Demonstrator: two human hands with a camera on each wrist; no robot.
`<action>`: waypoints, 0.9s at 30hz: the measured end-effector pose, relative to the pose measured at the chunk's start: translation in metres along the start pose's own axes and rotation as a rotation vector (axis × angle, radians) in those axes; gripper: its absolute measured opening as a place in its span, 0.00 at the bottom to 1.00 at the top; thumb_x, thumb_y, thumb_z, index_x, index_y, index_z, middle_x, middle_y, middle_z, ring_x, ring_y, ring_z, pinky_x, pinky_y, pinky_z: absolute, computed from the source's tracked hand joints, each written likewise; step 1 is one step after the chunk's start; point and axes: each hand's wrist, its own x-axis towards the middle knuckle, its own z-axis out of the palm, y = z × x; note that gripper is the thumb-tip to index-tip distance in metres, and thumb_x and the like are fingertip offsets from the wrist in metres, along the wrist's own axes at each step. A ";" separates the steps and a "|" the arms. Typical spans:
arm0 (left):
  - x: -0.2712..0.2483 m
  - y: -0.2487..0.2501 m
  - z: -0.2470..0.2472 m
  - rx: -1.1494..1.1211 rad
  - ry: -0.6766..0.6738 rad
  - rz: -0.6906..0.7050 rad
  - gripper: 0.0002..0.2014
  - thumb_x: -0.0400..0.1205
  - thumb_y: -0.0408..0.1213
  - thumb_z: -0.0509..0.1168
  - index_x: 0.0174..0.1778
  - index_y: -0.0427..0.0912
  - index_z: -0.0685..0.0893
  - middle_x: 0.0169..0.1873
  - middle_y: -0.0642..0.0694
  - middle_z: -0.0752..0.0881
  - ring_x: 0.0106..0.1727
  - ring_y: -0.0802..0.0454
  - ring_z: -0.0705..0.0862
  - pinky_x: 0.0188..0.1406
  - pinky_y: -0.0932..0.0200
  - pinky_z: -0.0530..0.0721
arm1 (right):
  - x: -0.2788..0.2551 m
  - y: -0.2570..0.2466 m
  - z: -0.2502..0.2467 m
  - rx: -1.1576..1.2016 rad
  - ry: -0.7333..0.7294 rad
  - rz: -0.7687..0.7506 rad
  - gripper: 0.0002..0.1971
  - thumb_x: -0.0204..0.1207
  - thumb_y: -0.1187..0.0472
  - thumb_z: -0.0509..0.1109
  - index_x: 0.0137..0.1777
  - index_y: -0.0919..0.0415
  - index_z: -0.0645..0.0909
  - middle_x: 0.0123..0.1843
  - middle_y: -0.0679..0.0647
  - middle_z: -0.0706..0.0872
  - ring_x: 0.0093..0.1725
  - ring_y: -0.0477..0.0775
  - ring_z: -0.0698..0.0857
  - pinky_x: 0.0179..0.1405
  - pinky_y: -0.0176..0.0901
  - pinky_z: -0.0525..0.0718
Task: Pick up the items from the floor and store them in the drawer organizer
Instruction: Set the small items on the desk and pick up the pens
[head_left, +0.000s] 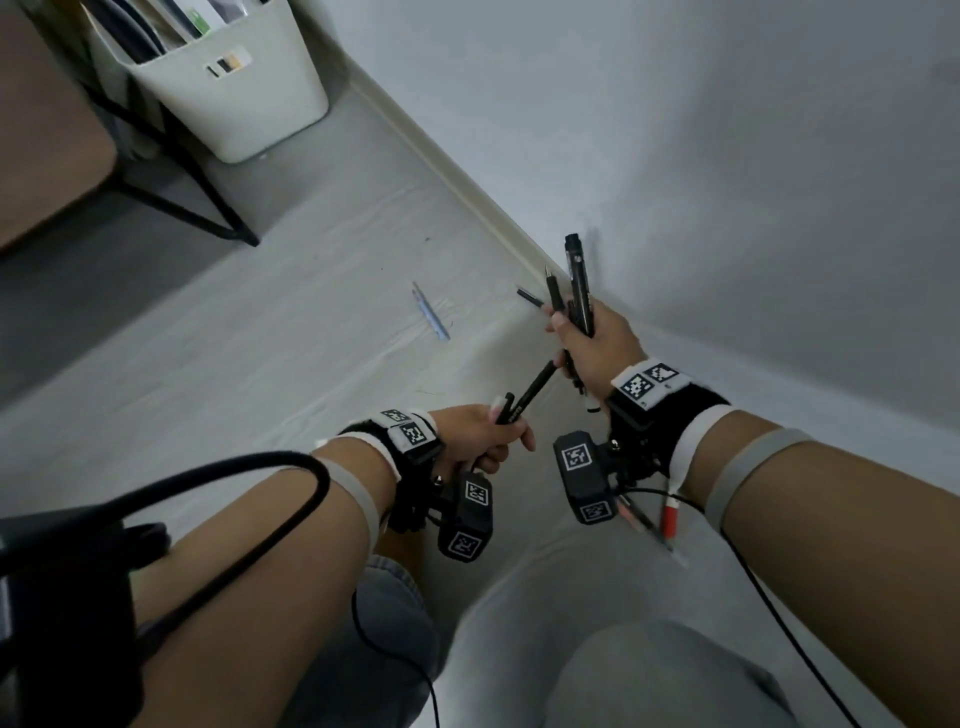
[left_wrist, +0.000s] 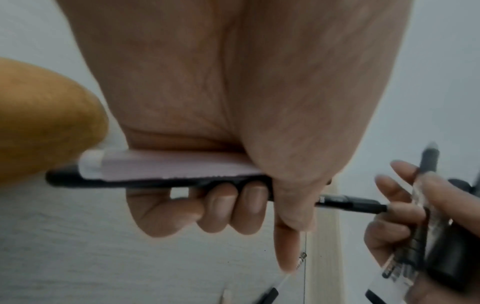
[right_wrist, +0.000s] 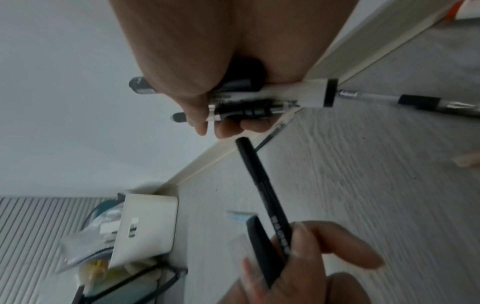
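Left hand (head_left: 475, 434): grip curled round a black pen (head_left: 530, 391) and a pink item. Right hand (head_left: 597, 345): grip clamped on a bundle of pens (head_left: 577, 283). Beyond, a light-blue pen (head_left: 431, 312) lies on the floor (head_left: 260, 332).

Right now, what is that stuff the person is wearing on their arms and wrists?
Both forearms are bare. Each wrist has a black strap edged in white, topped with small white tags printed with black square patterns. A black camera box with the same patterns hangs under each wrist. A grey band circles each forearm, and thin black cables trail back from the boxes.
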 end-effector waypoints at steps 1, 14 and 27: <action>-0.001 0.000 -0.001 0.010 -0.007 0.000 0.13 0.91 0.44 0.55 0.54 0.37 0.78 0.27 0.48 0.64 0.26 0.55 0.64 0.28 0.61 0.66 | -0.001 -0.002 0.001 -0.045 -0.028 -0.029 0.09 0.85 0.58 0.63 0.58 0.55 0.84 0.43 0.48 0.89 0.29 0.43 0.83 0.27 0.36 0.81; 0.015 0.025 0.008 0.033 0.161 0.159 0.12 0.86 0.27 0.50 0.48 0.50 0.72 0.30 0.44 0.72 0.23 0.54 0.66 0.23 0.63 0.70 | -0.003 0.022 0.007 0.286 -0.240 0.198 0.09 0.86 0.56 0.62 0.62 0.58 0.78 0.42 0.59 0.89 0.30 0.55 0.88 0.37 0.56 0.90; 0.071 -0.020 0.022 0.303 0.343 -0.090 0.23 0.83 0.56 0.65 0.33 0.40 0.76 0.26 0.44 0.74 0.22 0.49 0.70 0.21 0.62 0.70 | -0.056 0.147 -0.080 -0.841 -0.221 0.329 0.21 0.75 0.51 0.73 0.62 0.57 0.71 0.54 0.60 0.80 0.55 0.64 0.85 0.45 0.46 0.79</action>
